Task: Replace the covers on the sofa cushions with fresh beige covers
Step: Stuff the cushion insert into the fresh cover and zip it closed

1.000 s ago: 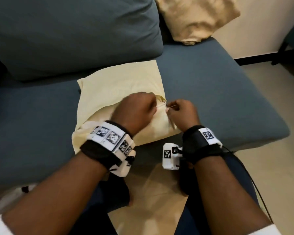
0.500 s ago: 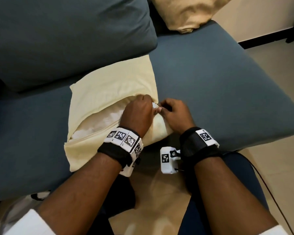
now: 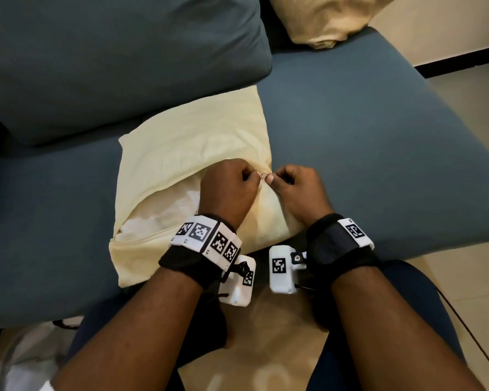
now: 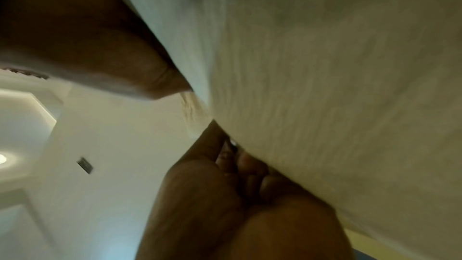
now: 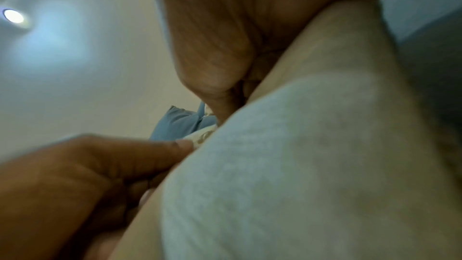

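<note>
One teal sofa [image 3: 350,153] fills most of the head view, with one large teal back cushion [image 3: 119,57] leaning at the upper left. Two pale cushions are in sight. One beige-covered cushion [image 3: 325,18] sits at the far back of the seat, touching the back cushion's right edge. The other, a cushion in a beige cover [image 3: 192,142], lies flat on the seat at the near edge, just in front of the back cushion. Its near side gapes open, showing one white inner pad [image 3: 158,221] inside.

Two hands work at the right end of that opening, almost touching each other. The left hand [image 3: 229,187] is curled into a fist, thumb and forefinger pinching a small metal zipper pull [image 3: 263,174]. The right hand [image 3: 299,190] is also curled, its thumb and fingers pinching the cover's fabric at the corner just beside the pull. Each wrist carries one black strap with one white camera unit.
</note>
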A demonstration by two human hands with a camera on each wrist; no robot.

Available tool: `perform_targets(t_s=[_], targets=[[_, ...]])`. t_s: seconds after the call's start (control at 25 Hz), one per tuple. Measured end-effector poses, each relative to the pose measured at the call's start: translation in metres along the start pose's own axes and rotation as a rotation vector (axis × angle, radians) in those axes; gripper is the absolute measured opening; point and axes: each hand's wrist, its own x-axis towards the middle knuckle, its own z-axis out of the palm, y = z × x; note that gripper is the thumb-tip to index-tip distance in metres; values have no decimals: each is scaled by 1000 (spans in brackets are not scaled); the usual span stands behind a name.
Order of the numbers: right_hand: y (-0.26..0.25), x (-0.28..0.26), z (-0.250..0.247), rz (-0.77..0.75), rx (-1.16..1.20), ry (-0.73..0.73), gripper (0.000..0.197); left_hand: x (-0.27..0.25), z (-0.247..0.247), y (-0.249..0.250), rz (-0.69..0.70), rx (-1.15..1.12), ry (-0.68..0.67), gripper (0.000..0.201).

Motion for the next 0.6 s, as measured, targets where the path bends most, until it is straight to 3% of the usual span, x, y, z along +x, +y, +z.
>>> perform_targets(t_s=[0.16,0.28,0.44,0.52,0.6], targets=[[4,4,-6,8,17,78,20,-9,-24,-14,-167,-3,156,16],[10,7,-13,69,-35,157,21,-19,-59,-52,-310,-93,262,16],[4,5,-21,129,-210,82,23,-40,-100,-117,-544,-289,337,12],[-8,1,-22,58,-380,105,21,-47,-102,-127,-570,-366,323,18],[-29,-8,-10,-166,-460,155,20,-48,-100,-136,-553,-402,311,9]])
